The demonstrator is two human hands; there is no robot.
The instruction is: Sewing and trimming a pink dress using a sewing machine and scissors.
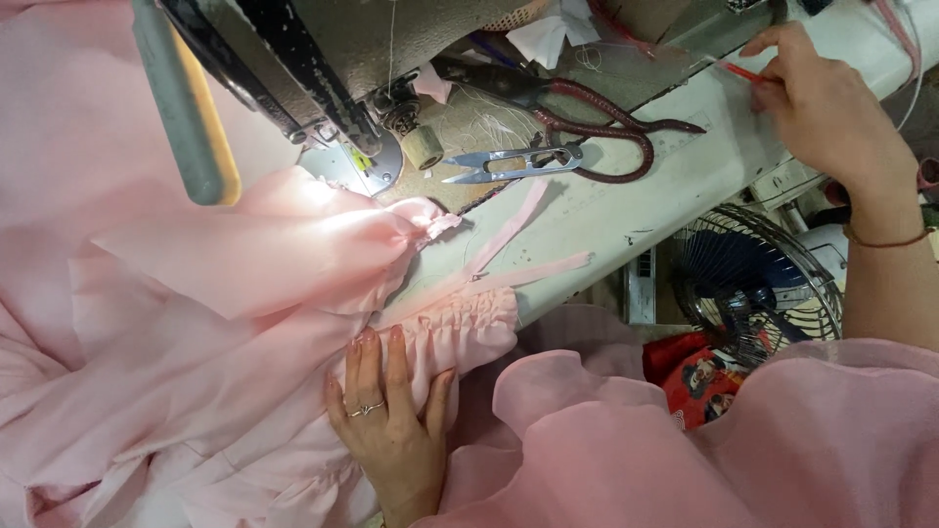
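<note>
Pinning one pink garment (245, 323), two hands.

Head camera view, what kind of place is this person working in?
Most likely a sewing or garment workshop. A sewing machine sits on the white worktable, scissors and thread snips lie beside it, and the left hand presses gathered pink fabric.

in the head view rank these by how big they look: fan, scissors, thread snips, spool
1. fan, partly hidden by the table edge
2. scissors
3. thread snips
4. spool

The fan sits lower and farther from the camera, so its real lead is probably larger than it looks.
</note>
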